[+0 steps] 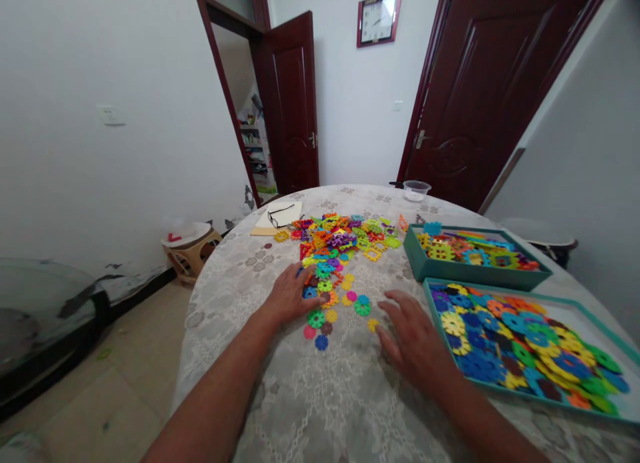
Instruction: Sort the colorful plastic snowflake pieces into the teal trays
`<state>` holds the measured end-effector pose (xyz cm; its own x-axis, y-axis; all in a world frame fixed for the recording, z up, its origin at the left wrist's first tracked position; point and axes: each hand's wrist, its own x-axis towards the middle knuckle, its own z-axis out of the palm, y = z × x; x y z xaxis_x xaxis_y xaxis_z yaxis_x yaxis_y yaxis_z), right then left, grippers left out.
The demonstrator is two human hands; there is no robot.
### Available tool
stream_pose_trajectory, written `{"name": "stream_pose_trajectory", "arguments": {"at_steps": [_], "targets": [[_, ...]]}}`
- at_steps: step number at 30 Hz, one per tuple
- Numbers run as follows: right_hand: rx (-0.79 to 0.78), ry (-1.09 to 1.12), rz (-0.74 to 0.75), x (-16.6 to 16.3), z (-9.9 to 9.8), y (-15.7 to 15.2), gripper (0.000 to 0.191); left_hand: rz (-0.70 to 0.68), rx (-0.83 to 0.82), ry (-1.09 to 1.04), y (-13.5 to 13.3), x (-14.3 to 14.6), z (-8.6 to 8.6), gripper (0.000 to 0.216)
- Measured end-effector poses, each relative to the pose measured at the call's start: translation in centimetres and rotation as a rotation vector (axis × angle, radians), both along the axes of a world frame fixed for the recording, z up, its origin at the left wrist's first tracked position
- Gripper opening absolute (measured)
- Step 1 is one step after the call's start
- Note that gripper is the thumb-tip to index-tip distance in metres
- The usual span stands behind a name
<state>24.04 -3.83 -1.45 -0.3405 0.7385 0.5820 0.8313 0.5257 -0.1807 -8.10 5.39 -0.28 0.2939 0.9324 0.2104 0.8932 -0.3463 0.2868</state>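
Note:
My left hand [291, 295] rests at the left side of a trail of colourful notched plastic discs [325, 285], thumb and fingers apart, fingertips touching some of them. Its fingers partly cover several discs. On the right, my right hand [413, 336] hovers or rests near the table with fingers spread and nothing in it. A small yellow disc [373, 324] lies just left of its fingers. Between the hands are a green disc [363, 308] and a blue disc [321, 342]. Behind them spreads a heap of square and round interlocking plastic pieces [340, 236].
A shallow teal-edged tray [430, 293] full of notched discs lies right of my right hand. Behind it stands a green box [415, 266] of mixed pieces. Black glasses [273, 219] lie on a notepad [259, 231] at back left. A clear plastic bowl [417, 188] sits at the far edge.

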Motion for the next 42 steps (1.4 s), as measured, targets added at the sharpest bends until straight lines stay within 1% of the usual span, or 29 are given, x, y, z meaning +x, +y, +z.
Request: {"name": "stream_pose_trajectory", "arguments": {"at_steps": [3,5,7,10,12,13,15,17,22,24,26,28,30,32,33,34,37,38,40,42], "targets": [[-0.084,-0.053,-0.015,-1.8,-1.8,-0.6,0.05,-0.044,0.013,0.057,0.4,-0.5,-1.2,0.097],[-0.121,-0.08,-0.047,-2.1,-2.8,-0.4,0.054,-0.069,0.022,0.076,0.7,-0.7,-1.8,0.102],[-0.151,-0.099,-0.08,-2.2,-3.4,-0.1,0.053,-0.089,0.03,0.085,0.9,-0.5,-2.1,0.103],[-0.171,-0.109,-0.098,-2.1,-4.0,0.5,0.047,-0.086,0.07,0.067,0.4,0.7,-2.5,0.088],[-0.164,-0.102,-0.09,-2.2,-4.2,0.8,0.045,-0.043,0.102,0.054,-0.4,1.9,-2.7,0.076],[-0.158,-0.093,-0.084,-2.2,-4.3,1.0,0.044,-0.011,0.114,0.051,-0.9,2.7,-2.8,0.073],[-0.146,-0.065,-0.068,-2.2,-4.5,1.1,0.043,0.05,0.137,0.043,-1.9,4.3,-3.1,0.071],[-0.137,-0.033,-0.045,-2.1,-4.7,1.2,0.042,0.075,0.154,0.033,-2.7,5.8,-3.4,0.068],[-0.152,0.025,0.034,-1.9,-4.7,1.6,0.036,0.044,0.154,0.02,-4.1,9.3,-4.4,0.071],[-0.153,0.059,0.064,-1.9,-4.6,1.7,0.033,0.045,0.164,-0.02,-4.4,10.4,-4.4,0.067],[-0.156,0.094,0.086,-1.8,-4.4,1.8,0.031,0.019,0.171,-0.092,-4.7,11.4,-4.2,0.056],[-0.177,0.121,0.096,-1.7,-3.9,1.8,0.028,-0.043,0.151,-0.175,-4.9,12.1,-3.7,0.045],[-0.225,0.135,0.092,-1.4,-3.2,1.6,0.024,-0.106,0.102,-0.236,-5.4,12.4,-3.1,0.042],[-0.282,0.13,0.075,-1.0,-2.5,1.4,0.019,-0.143,0.038,-0.252,-6.1,12.2,-2.3,0.047],[-0.301,0.123,0.063,-0.7,-2.2,1.4,0.017,-0.163,0.004,-0.238,-6.6,11.8,-1.9,0.054],[-0.312,0.113,0.048,-0.5,-2.1,1.3,0.016,-0.189,-0.028,-0.211,-7.0,11.4,-1.4,0.064],[-0.296,0.081,0.006,0.1,-2.0,1.4,0.017,-0.305,-0.096,-0.067,-8.4,9.7,-0.5,0.108],[-0.287,0.068,-0.01,0.1,-2.0,1.5,0.017,-0.328,-0.108,-0.025,-8.7,9.1,-0.4,0.117],[-0.278,0.034,-0.052,0.1,-2.0,1.4,0.016,-0.351,-0.12,0.031,-9.1,8.2,-0.6,0.123],[-0.287,-0.014,-0.112,-0.1,-1.5,1.2,0.013,-0.332,-0.106,0.052,-9.0,7.7,-1.2,0.117]]}}
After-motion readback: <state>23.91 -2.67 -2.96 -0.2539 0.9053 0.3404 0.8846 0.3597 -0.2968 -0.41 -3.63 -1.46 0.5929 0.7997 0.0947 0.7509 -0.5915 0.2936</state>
